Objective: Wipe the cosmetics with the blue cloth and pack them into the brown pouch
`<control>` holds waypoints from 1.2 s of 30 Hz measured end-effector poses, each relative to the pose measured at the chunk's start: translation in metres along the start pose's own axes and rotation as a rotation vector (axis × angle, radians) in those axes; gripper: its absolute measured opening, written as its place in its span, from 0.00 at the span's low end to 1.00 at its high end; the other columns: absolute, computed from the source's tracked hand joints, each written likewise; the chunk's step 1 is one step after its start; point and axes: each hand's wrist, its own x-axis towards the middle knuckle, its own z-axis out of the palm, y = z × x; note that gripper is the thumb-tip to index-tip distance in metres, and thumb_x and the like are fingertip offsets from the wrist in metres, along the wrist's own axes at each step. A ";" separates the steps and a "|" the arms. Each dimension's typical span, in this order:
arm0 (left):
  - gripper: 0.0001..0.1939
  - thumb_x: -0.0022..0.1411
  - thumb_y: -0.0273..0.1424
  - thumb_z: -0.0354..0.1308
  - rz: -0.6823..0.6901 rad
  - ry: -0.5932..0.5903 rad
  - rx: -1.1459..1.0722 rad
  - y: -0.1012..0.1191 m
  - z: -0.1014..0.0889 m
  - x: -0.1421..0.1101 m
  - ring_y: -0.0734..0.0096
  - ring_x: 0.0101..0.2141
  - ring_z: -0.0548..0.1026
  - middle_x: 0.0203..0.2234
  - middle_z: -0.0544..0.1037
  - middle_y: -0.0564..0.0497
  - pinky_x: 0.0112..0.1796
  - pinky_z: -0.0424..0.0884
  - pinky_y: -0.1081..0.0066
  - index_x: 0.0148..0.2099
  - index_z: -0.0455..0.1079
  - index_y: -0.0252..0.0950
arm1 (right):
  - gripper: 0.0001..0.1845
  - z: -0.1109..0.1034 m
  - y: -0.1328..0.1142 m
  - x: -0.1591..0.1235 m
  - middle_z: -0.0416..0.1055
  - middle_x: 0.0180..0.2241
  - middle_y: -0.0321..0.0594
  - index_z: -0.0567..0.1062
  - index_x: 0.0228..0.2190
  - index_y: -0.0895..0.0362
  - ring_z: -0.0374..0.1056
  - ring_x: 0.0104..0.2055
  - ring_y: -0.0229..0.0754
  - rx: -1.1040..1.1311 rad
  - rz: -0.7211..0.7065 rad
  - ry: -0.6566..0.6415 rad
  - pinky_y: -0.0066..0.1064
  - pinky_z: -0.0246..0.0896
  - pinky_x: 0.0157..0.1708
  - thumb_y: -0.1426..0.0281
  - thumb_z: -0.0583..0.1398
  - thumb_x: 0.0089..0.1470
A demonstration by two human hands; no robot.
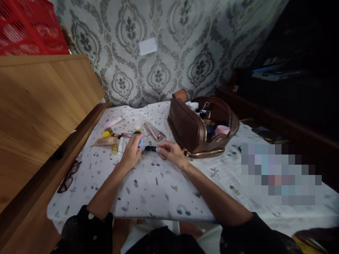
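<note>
Over the middle of the cloth-covered table, my right hand (173, 153) pinches one end of a slim black cosmetic tube (150, 148). My left hand (132, 151) curls round a small light-blue, soft-looking item (141, 143) at the tube's other end; its kind is unclear. Just beyond lies a rose-gold pouch-like packet (154, 131). Left of my left hand are a beige squeeze tube (104, 141), a white tube (120, 145), a small gold item (114, 148) and a yellow cap (106, 134). A pink tube (113, 122) rests farther back.
An unzipped brown leather bag (186, 123) full of cosmetics stands right of my hands, a brown cylinder (180, 95) behind it. Glasses (69, 176) lie near the left edge. A wooden cabinet (47, 113) borders the left; a patterned wall (159, 63) rises behind. Something pixelated lies at right.
</note>
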 end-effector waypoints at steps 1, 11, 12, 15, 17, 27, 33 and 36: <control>0.19 0.70 0.30 0.48 0.051 -0.030 -0.012 0.008 0.005 0.000 0.61 0.54 0.70 0.51 0.72 0.41 0.55 0.67 0.61 0.61 0.60 0.38 | 0.21 0.000 0.000 0.000 0.66 0.18 0.31 0.72 0.29 0.58 0.60 0.18 0.32 -0.008 -0.006 -0.004 0.25 0.56 0.19 0.52 0.66 0.46; 0.26 0.60 0.23 0.55 0.124 -0.430 0.194 0.005 0.020 0.001 0.54 0.49 0.72 0.48 0.74 0.42 0.50 0.69 0.55 0.60 0.61 0.38 | 0.17 0.000 0.007 0.004 0.66 0.17 0.30 0.69 0.25 0.57 0.59 0.15 0.31 -0.056 0.040 0.016 0.23 0.53 0.16 0.56 0.63 0.52; 0.25 0.60 0.24 0.55 0.120 -0.416 0.201 0.000 0.018 0.001 0.54 0.49 0.73 0.47 0.74 0.43 0.50 0.69 0.55 0.59 0.62 0.38 | 0.17 0.000 0.007 0.004 0.66 0.16 0.30 0.69 0.24 0.57 0.59 0.15 0.30 -0.051 0.054 0.023 0.22 0.53 0.16 0.56 0.63 0.52; 0.22 0.60 0.25 0.55 0.102 -0.370 0.190 -0.013 0.016 -0.003 0.55 0.47 0.74 0.44 0.75 0.43 0.48 0.71 0.57 0.58 0.65 0.38 | 0.17 0.001 0.006 0.005 0.66 0.16 0.29 0.69 0.24 0.57 0.59 0.15 0.30 -0.040 0.081 0.051 0.22 0.54 0.16 0.58 0.63 0.54; 0.22 0.60 0.27 0.55 0.083 -0.345 0.162 -0.019 0.019 -0.006 0.56 0.45 0.75 0.44 0.76 0.45 0.47 0.71 0.59 0.57 0.66 0.39 | 0.16 0.002 0.006 0.005 0.67 0.17 0.29 0.69 0.25 0.57 0.60 0.16 0.30 -0.030 0.090 0.038 0.21 0.55 0.16 0.58 0.63 0.55; 0.17 0.58 0.41 0.58 -0.009 -0.173 -0.113 -0.018 0.021 -0.006 0.59 0.35 0.79 0.39 0.80 0.49 0.39 0.75 0.63 0.50 0.70 0.43 | 0.22 0.001 0.000 0.002 0.64 0.22 0.29 0.71 0.35 0.56 0.61 0.21 0.32 0.126 -0.047 -0.032 0.24 0.58 0.22 0.52 0.68 0.49; 0.16 0.59 0.41 0.57 -0.086 -0.217 -0.173 0.002 0.016 0.001 0.63 0.34 0.77 0.37 0.80 0.49 0.39 0.74 0.66 0.48 0.70 0.40 | 0.29 -0.003 -0.001 0.001 0.64 0.22 0.29 0.68 0.32 0.55 0.59 0.19 0.32 0.109 -0.062 0.009 0.26 0.58 0.21 0.43 0.66 0.45; 0.15 0.60 0.40 0.56 -0.134 -0.237 -0.214 0.007 0.013 0.002 0.65 0.36 0.76 0.37 0.79 0.49 0.41 0.72 0.67 0.47 0.69 0.38 | 0.29 -0.003 -0.003 0.002 0.64 0.20 0.29 0.67 0.31 0.54 0.59 0.19 0.32 0.149 -0.049 0.015 0.25 0.56 0.19 0.43 0.67 0.43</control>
